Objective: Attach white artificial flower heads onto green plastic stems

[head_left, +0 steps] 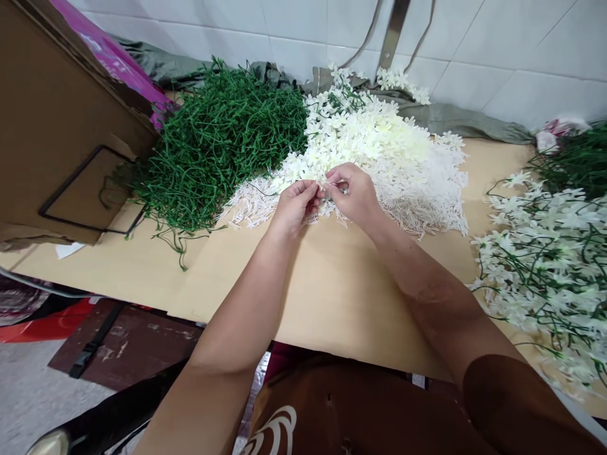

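Note:
My left hand (298,203) is closed in a pinch at the front of a heap of white artificial flowers (365,139). What its fingers hold is too small and covered to make out. Close beside it, my right hand (355,193) pinches thumb to forefinger on a slender white piece, seemingly the stalk of an artificial flower. The fingertips of both hands nearly meet. Pale thin stalks (403,212) of the heap spread under and around the hands. To the left lies a large pile of green plastic stems (227,133).
White flowers on green stems (559,253) are piled at the right, with more green stems (576,158) behind. A cardboard box (61,114) and purple bag (111,50) stand left. Tan board (332,303) covers the table; grey cloth (469,121) lies along the tiled wall (497,38).

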{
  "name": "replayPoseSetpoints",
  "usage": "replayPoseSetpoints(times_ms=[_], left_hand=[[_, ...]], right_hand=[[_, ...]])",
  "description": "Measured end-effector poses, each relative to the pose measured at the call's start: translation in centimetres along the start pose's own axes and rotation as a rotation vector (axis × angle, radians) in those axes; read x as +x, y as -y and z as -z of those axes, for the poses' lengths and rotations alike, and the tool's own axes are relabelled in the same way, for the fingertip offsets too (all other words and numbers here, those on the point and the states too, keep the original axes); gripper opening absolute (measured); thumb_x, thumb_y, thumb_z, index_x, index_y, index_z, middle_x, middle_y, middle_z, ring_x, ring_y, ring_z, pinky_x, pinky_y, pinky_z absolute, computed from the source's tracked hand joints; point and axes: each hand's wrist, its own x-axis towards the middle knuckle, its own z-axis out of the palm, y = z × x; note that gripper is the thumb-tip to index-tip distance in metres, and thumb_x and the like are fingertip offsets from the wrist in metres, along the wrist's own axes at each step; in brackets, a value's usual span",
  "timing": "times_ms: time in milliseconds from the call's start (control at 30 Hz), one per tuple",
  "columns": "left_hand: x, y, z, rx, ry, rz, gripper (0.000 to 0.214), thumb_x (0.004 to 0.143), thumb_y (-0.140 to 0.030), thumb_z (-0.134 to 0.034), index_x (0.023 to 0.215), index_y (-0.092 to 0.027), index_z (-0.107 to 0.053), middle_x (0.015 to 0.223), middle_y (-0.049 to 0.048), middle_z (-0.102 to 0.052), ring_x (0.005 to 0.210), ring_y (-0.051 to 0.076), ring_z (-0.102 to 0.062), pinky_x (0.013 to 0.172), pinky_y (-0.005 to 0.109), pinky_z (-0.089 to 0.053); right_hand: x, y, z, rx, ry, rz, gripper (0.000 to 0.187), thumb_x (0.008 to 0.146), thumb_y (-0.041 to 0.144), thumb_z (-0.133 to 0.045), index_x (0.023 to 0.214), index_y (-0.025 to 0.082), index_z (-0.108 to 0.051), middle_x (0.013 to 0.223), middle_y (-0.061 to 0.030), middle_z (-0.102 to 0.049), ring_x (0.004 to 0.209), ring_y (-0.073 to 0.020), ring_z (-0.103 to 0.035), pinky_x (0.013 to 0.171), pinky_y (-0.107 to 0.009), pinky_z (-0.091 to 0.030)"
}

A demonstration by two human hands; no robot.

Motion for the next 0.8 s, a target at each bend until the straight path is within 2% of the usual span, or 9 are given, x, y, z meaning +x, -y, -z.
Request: replayPoseSetpoints(times_ms=[167,300,467,633,800], left_hand=[[-0.1,0.2,0.0,0.125,0.038,-0.092,0.023,0.082,-0.027,-0.069,0.066,-0.016,-0.058,0.058,-0.0023,-0.059,0.049,0.005,-0.050,0.045,0.015,-0.036],[0.2,0.5,0.3,0.215,0.101,-0.187,0.027,0.077,-0.035,-0.075,0.066,-0.016,-0.059,0.055,-0.0039,-0.053,0.047,0.005,-0.045,0.045,0.017,-0.034],[0.9,1.3,0.6,0.293,0.088,-0.231,0.035,0.075,-0.040,-0.076,0.060,-0.017,-0.053,0.050,-0.0050,-0.046,0.042,0.005,-0.036,0.042,0.020,-0.027],[1.1,1.8,0.9,0.475,0.057,-0.365,0.027,0.081,-0.034,-0.066,0.063,-0.017,-0.057,0.054,-0.0032,-0.048,0.049,0.008,-0.038,0.047,0.022,-0.028],[0.4,1.5,1.0,0.887,-0.010,-0.566,0.027,0.084,-0.020,-0.054,0.057,-0.019,-0.050,0.056,-0.0004,-0.049,0.059,0.013,-0.044,0.056,0.027,-0.032]], right_hand=[[-0.1,-0.1,-0.4,0.019,-0.005,-0.017,0.009,0.076,0.015,-0.058,0.071,0.020,-0.053,0.094,-0.0071,-0.064,0.089,-0.0185,-0.062,0.075,-0.035,-0.056],[-0.2,-0.1,-0.6,0.033,0.003,-0.032,0.009,0.076,0.012,-0.055,0.071,0.020,-0.052,0.094,-0.0072,-0.064,0.086,-0.0178,-0.062,0.076,-0.036,-0.057],[-0.3,-0.2,-0.5,0.016,0.018,-0.005,0.009,0.079,0.014,-0.055,0.073,0.020,-0.052,0.095,-0.0073,-0.064,0.085,-0.0171,-0.062,0.076,-0.035,-0.056],[-0.3,0.0,-0.4,-0.062,0.031,0.014,0.012,0.077,0.013,-0.054,0.069,0.020,-0.050,0.085,-0.0055,-0.060,0.081,-0.0171,-0.059,0.071,-0.033,-0.053],[-0.3,0.3,-0.4,-0.070,0.054,-0.017,0.015,0.074,0.011,-0.054,0.065,0.020,-0.047,0.080,-0.0045,-0.056,0.078,-0.0169,-0.057,0.070,-0.033,-0.051]])
